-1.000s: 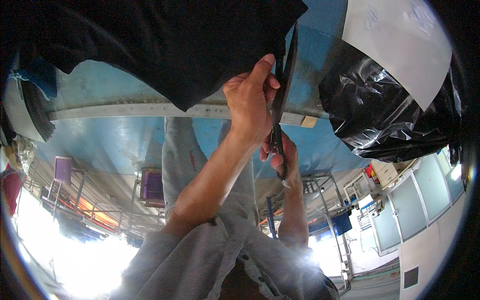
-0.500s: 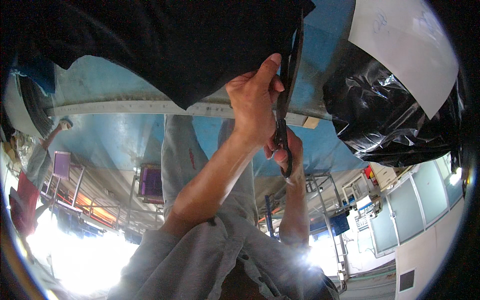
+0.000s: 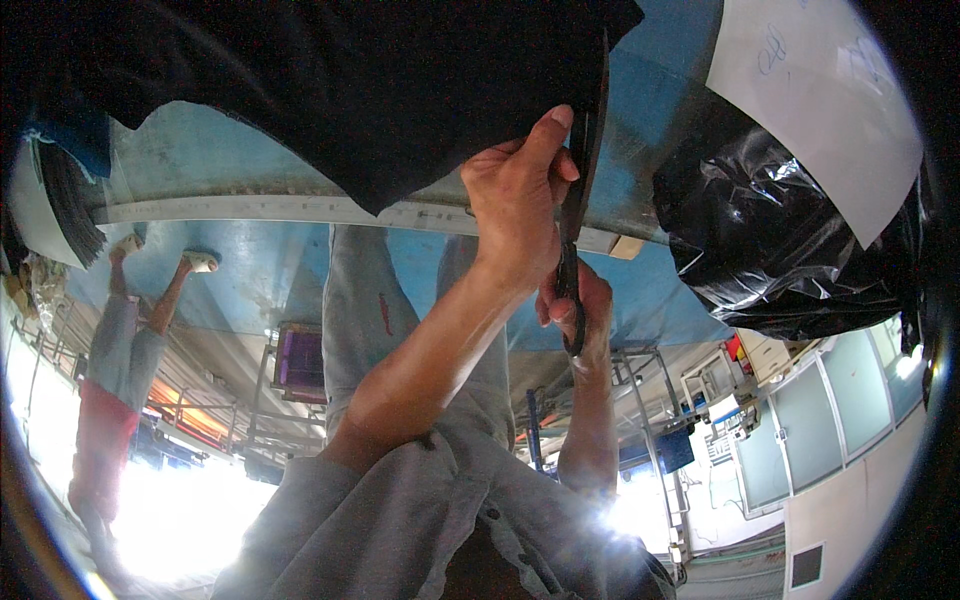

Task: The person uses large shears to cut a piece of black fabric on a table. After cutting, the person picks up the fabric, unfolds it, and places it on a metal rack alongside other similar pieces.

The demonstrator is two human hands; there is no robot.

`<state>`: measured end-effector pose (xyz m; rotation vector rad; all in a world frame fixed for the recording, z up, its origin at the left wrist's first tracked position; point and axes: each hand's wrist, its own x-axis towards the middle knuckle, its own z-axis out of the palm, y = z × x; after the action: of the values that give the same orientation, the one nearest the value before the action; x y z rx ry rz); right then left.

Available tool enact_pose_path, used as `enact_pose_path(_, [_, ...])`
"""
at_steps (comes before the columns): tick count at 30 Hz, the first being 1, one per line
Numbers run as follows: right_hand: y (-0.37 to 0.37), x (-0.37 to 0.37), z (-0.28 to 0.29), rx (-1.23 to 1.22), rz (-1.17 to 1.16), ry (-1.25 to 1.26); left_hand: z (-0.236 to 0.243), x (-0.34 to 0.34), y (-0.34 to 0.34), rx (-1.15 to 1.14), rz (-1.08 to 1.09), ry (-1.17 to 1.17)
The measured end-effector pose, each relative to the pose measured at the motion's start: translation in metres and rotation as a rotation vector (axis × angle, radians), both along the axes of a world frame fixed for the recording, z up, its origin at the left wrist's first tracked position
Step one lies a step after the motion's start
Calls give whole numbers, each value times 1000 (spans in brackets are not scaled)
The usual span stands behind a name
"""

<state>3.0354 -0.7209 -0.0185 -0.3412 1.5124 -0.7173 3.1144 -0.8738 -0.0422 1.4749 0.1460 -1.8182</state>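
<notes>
Black fabric (image 3: 300,90) lies across the blue table (image 3: 650,80), overlapping its metal edge strip (image 3: 300,209). My left hand (image 3: 515,195) pinches the fabric near its right side, thumb on top, fingers partly curled. Just below, my right hand (image 3: 590,300) grips the handles of long black scissors (image 3: 573,255), whose blades run upward beside my left hand along the fabric’s right border; their tips are hard to make out.
A black plastic bag (image 3: 760,240) and white sheet (image 3: 800,100) are at right. Stacked sheets (image 3: 70,220) lie at far left. Beyond the table edge are a purple crate (image 3: 298,365), metal racks, and another person (image 3: 105,420) in red and grey on the blue floor.
My hands, the scissors and the fabric’s right corner have shifted slightly rightward in view. Another person has come into view at lower left.
</notes>
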Motion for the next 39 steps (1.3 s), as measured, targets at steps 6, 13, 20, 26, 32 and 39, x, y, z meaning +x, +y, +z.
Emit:
enact_pose_path(6, [1,1,-1,18,13,35,-1,1,0,19,-13,-2])
enact_pose_path(13, [6,3,-8,-10,-49,15,1,-1,-2,56,-7,-19])
enact_pose_path(20, [2,8,-8,50,-62,6,-1,-1,-1,32,11,4])
enact_pose_path(26, [-3,10,-6,42,-37,52,-3,1,-1,19,19,21])
enact_pose_path(32, [-2,8,-7,51,-54,28,-3,-1,0,-4,17,5])
enact_pose_path(39, [-3,8,-6,38,-90,-18,-3,0,0,-3,23,24])
